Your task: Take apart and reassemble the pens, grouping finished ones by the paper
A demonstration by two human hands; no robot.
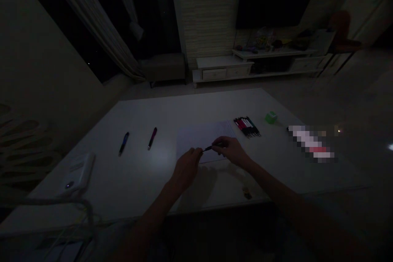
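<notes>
In a dim room, both my hands meet over a sheet of paper (202, 135) on a white table (153, 110). My right hand (231, 150) is closed round a dark pen (211, 146). My left hand (187, 166) pinches the pen's left end. To the left, a blue pen (123, 143) and a magenta pen (152, 138) lie apart on the table. Several more pens (247, 127) lie in a row to the right.
A small green block (271, 117) sits beyond the row of pens. A white device (78, 174) with cables rests at the table's left front corner. A small dark object (247, 193) lies near the front edge. A low white cabinet (224, 69) stands behind.
</notes>
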